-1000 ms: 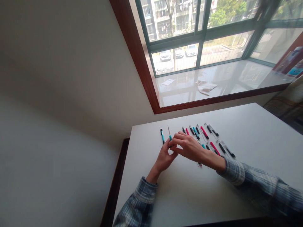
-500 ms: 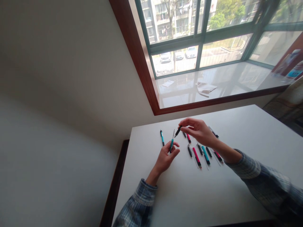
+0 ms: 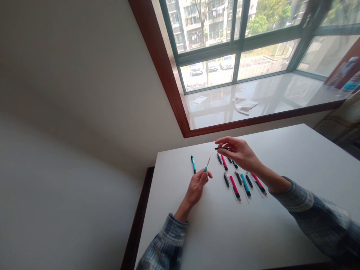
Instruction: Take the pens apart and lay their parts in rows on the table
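Observation:
My left hand [image 3: 197,185] is closed around a teal pen barrel [image 3: 206,169], and a thin refill with a spring [image 3: 208,161] sticks up out of it. Most of the barrel is hidden in the fingers. Up and to the right, my right hand [image 3: 239,152] pinches a small black pen grip section [image 3: 221,148] between thumb and fingers, held almost level. The two parts are apart. Beyond my left hand lies a whole teal and black pen [image 3: 193,164]. Below my right hand are loose pen parts: a pink barrel [image 3: 234,186], a teal barrel [image 3: 245,185] and black grip sections [image 3: 226,180].
The pen parts lie in rows on the white table [image 3: 225,232], some refills among them. A wall stands on the left. Behind the table, the window sill [image 3: 213,116] holds a crumpled white cloth [image 3: 244,105] and a plastic bottle [image 3: 350,85] at the right.
My right hand has turned the black grip section from slanted to nearly level and moved it away from the refill. My left fingers have closed further over the teal barrel.

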Demonstrator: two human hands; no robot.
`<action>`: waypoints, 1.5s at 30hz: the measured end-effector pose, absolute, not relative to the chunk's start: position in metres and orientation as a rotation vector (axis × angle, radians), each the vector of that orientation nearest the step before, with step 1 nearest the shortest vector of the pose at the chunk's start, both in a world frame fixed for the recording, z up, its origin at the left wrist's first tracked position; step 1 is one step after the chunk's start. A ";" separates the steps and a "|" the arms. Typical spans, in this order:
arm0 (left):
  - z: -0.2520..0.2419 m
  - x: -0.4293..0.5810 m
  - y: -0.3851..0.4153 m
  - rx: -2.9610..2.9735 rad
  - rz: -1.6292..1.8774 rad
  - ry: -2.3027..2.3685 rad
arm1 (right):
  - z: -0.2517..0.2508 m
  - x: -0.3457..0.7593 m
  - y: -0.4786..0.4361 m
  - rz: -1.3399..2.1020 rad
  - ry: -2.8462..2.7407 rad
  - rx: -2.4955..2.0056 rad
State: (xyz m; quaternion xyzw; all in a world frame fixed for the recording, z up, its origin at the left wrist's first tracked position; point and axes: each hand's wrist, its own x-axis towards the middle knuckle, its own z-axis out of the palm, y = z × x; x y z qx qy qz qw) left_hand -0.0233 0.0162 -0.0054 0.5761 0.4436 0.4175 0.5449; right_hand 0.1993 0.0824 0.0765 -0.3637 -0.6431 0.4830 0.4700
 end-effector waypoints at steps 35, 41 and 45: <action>-0.004 -0.023 0.015 1.392 0.943 1.089 | 0.079 0.199 0.082 1.341 -1.427 -0.738; -0.002 -0.023 0.015 1.402 0.936 1.099 | 0.079 0.197 0.081 1.353 -1.446 -0.736; 0.000 -0.022 0.015 1.400 0.931 1.110 | 0.078 0.195 0.079 1.367 -1.490 -0.753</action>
